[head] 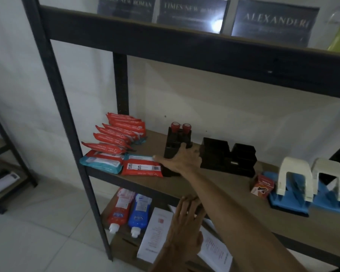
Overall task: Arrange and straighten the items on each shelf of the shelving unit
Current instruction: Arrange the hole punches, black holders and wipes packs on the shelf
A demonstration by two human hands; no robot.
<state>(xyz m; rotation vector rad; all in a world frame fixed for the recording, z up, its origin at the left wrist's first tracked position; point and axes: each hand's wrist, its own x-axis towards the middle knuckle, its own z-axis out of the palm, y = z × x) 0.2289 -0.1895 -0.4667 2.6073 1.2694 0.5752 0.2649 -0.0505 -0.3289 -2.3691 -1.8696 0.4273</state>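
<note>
On the middle shelf [236,195], the right hand [182,160] curls its fingers over a black stamp holder [175,142], thumb stretched toward a red wipes pack [142,167]. The left hand [185,226] hovers flat, fingers straight, before the shelf's front edge. Black organizers [224,156] sit just right of the holder, hole punches [294,179] beyond.

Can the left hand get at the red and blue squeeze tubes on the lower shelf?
Probably yes. The left hand is open and empty, and the red squeeze tube and blue squeeze tube lie uncovered just down-left of it. The right hand grips the black plastic organiser one shelf up.
</note>
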